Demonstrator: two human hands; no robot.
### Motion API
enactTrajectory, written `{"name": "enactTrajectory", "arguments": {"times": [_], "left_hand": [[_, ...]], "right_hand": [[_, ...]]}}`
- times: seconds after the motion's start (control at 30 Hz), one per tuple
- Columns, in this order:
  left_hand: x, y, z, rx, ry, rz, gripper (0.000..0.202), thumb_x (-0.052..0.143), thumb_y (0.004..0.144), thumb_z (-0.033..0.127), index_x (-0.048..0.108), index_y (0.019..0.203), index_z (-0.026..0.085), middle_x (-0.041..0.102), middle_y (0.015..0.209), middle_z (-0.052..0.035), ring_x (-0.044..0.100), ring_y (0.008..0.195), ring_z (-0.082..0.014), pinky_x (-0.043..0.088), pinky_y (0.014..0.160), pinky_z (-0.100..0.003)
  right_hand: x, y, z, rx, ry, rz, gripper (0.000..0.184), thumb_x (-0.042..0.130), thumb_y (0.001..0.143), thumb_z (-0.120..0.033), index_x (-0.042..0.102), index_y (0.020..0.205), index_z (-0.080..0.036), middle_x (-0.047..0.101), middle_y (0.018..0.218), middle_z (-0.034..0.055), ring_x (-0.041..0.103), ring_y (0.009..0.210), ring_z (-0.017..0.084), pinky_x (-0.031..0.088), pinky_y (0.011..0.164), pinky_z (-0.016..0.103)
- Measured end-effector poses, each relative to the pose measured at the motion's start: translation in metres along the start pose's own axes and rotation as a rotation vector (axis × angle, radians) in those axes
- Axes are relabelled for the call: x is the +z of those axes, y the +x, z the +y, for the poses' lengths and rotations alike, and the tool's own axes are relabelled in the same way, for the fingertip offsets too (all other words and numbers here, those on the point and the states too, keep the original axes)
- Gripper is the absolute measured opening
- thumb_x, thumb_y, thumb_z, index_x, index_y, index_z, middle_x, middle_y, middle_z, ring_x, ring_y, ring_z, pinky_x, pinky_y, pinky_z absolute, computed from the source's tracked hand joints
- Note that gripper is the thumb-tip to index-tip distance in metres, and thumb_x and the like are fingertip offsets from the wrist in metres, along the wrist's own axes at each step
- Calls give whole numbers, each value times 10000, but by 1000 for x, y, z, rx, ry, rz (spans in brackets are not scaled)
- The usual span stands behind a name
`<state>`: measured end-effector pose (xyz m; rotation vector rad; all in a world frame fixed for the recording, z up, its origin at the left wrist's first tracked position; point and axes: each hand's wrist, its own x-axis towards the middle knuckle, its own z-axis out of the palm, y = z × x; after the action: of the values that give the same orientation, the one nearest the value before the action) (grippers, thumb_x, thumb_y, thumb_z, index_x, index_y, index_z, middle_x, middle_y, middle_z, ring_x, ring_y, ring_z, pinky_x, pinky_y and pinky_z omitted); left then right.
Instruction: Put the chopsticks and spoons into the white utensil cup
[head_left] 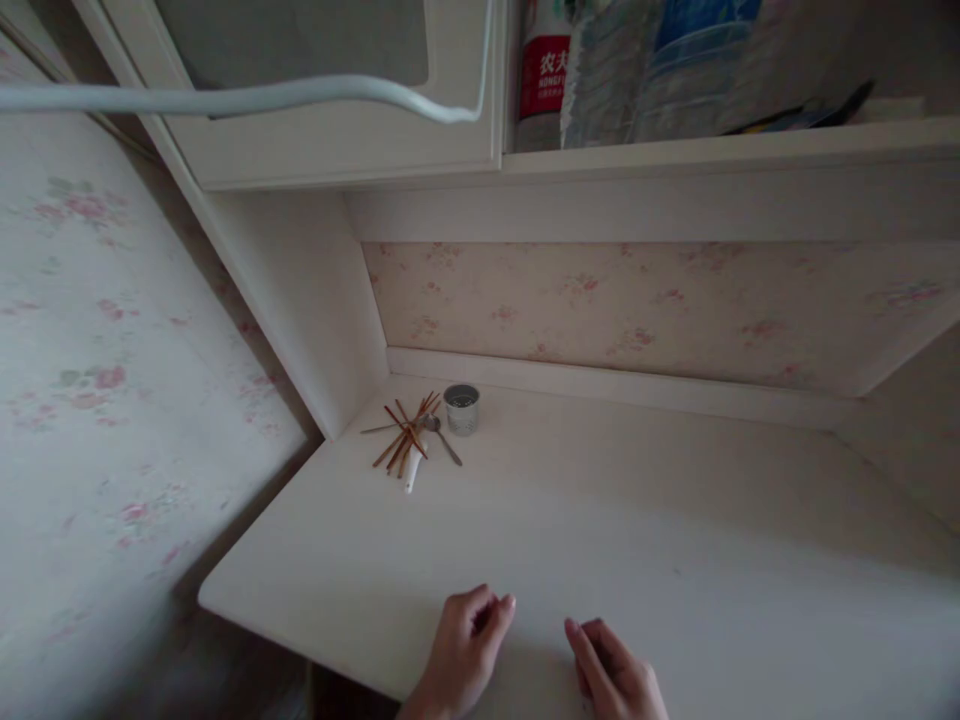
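My left hand [466,650] rests at the near edge of the white desk, its fingers loosely curled with nothing visible in them. To its right, a short gap away, my right hand [616,672] is curled in the same way, also with nothing showing in its grip. Farther back on the left lies a criss-crossed heap of brown wooden chopsticks [401,438]. A white spoon [413,470] pokes out from under them, and a metal spoon [448,446] lies at their right side. Just behind stands a grey perforated metal cup [462,411], upright. Neither hand touches these things.
The white desk [600,500] has a low back ledge and a side panel [300,270] at left. Overhead, a shelf [720,150] carries a red-labelled bottle [544,75] and plastic-wrapped goods. A white cable or bar [300,93] crosses the upper left.
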<state>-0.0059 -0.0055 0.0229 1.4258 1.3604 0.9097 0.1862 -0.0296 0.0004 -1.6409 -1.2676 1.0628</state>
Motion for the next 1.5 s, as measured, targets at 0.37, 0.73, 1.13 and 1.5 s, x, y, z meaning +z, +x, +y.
{"name": "enactTrajectory", "arguments": {"times": [0.37, 0.73, 1.13, 1.5], "left_hand": [[2, 1, -3, 50, 161, -7, 490, 414, 957, 529, 314, 605, 202, 313, 562, 59, 317, 561, -101, 227, 549, -258], [1, 1, 1, 76, 224, -10, 472, 426, 962, 490, 362, 601, 194, 368, 556, 49, 362, 559, -104, 238, 550, -250], [4, 2, -1, 89, 276, -5, 465, 416, 970, 471, 385, 599, 193, 403, 561, 39, 393, 560, -107, 251, 551, -249], [5, 3, -4, 69, 270, -37, 474, 398, 968, 507, 354, 612, 198, 382, 571, 40, 376, 562, -109, 248, 559, -255]], "right_hand": [[-4, 10, 1, -57, -109, 33, 542, 463, 850, -690, 433, 576, -222, 371, 514, -55, 380, 494, 115, 321, 481, 213], [4, 7, -5, -209, -238, 57, 533, 467, 879, -655, 494, 575, -218, 434, 499, -44, 410, 476, 116, 358, 475, 196], [5, 9, 1, -254, -287, 63, 529, 467, 900, -637, 523, 581, -219, 483, 494, -43, 451, 466, 114, 368, 475, 193], [6, 8, -7, -273, -264, 82, 535, 460, 901, -636, 521, 567, -223, 494, 494, -30, 446, 460, 122, 365, 469, 203]]}}
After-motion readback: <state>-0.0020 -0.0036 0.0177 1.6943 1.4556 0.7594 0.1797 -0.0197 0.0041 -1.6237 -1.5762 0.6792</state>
